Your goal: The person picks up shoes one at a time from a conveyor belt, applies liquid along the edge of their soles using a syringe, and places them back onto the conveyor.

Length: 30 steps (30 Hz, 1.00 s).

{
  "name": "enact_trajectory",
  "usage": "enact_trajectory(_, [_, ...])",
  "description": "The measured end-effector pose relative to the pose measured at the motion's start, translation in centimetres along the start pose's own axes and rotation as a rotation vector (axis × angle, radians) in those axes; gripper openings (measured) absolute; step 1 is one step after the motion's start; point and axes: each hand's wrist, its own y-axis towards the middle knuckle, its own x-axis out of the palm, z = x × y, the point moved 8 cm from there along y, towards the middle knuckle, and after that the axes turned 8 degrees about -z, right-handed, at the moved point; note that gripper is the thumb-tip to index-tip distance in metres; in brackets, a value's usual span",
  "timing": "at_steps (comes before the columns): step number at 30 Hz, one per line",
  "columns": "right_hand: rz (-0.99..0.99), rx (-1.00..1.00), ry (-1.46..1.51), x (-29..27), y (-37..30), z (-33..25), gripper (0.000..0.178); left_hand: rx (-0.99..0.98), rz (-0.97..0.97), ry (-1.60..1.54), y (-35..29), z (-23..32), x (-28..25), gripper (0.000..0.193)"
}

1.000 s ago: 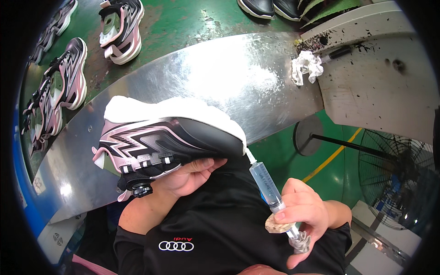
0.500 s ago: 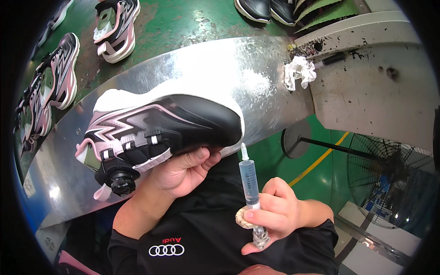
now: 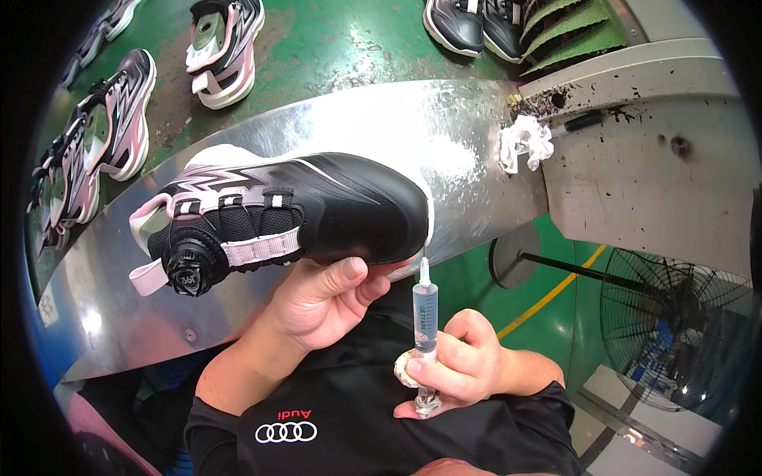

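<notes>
A black and pink sneaker (image 3: 317, 202) with a white sole and a round dial on its tongue rests in my left hand (image 3: 329, 301), whose thumb and fingers grip the toe end from below. The shoe lies on its side, toe to the right. In my right hand (image 3: 456, 361) is a clear syringe (image 3: 425, 317), held upright with the fingers round its lower end and the thumb at the plunger. Its tip is at the edge between the toe and the white sole; whether it touches I cannot tell. Wrapping material covers the syringe's flange and plunger end.
Below the shoe runs a shiny metal ledge (image 3: 262, 131). Beyond it, several similar sneakers (image 3: 131, 119) stand on a green surface (image 3: 341, 47). Crumpled white tissue (image 3: 525, 143) and a black marker (image 3: 579, 122) lie by a stained beige panel (image 3: 651, 174). A black fan (image 3: 675, 317) stands at right.
The shoe has rolled so more of its upper and dial face up, and its toe has shifted slightly right. My right hand and the syringe have moved a little, the syringe now standing straighter.
</notes>
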Motion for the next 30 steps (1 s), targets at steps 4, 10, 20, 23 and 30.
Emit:
enact_trajectory(4, [-0.008,-0.013,-0.022,-0.1,0.1,0.2,0.044,0.007,-0.005,-0.015,0.1,0.0,0.1,0.04])
enact_trajectory(10, [-0.009,-0.006,-0.011,0.1,0.3,0.5,0.045,0.014,0.012,-0.007,0.3,0.3,0.1,0.039])
enact_trajectory(20, [0.198,0.058,-0.111,-1.4,-1.5,5.0,0.085,-0.069,-0.097,-0.164,-5.1,-0.3,-0.1,0.05])
enact_trajectory(23, [0.171,0.041,-0.209,0.5,-0.4,10.0,0.087,-0.013,0.268,0.013,-10.4,1.2,-0.3,0.075])
enact_trajectory(30, [0.233,0.114,-0.087,1.3,-0.2,13.8,0.086,0.008,0.441,0.576,-8.1,6.2,-0.2,0.085])
